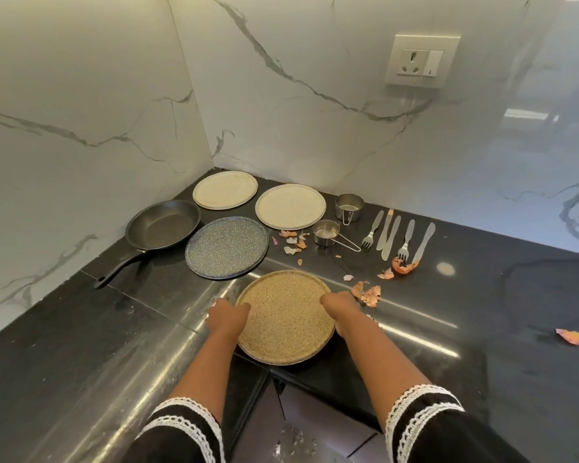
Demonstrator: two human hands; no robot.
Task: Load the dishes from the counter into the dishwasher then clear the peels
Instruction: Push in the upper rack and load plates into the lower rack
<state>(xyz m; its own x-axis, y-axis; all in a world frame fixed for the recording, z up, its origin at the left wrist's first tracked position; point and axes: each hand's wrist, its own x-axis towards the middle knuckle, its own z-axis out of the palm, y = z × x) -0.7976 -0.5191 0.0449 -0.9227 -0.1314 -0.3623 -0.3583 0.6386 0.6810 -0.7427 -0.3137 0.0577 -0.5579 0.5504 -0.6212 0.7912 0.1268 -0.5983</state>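
A tan speckled plate (pixel 285 317) lies near the front edge of the black counter (pixel 81 345). My left hand (pixel 226 315) grips its left rim and my right hand (pixel 340 307) grips its right rim, thumbs on top. Behind it sit a blue speckled plate (pixel 227 247), two cream plates (pixel 225 190) (pixel 290 206), a black frying pan (pixel 161 225), two steel measuring cups (pixel 349 206) (pixel 326 232), and forks and knives (pixel 398 238). Pink onion peels (pixel 368 294) are scattered between the plates and the cutlery.
Marble walls close the corner at the left and back, with a socket (pixel 418 60) on the back wall. One loose peel (pixel 574 336) lies far right on the counter. Below the counter edge, a dark cabinet front (pixel 281 429) shows.
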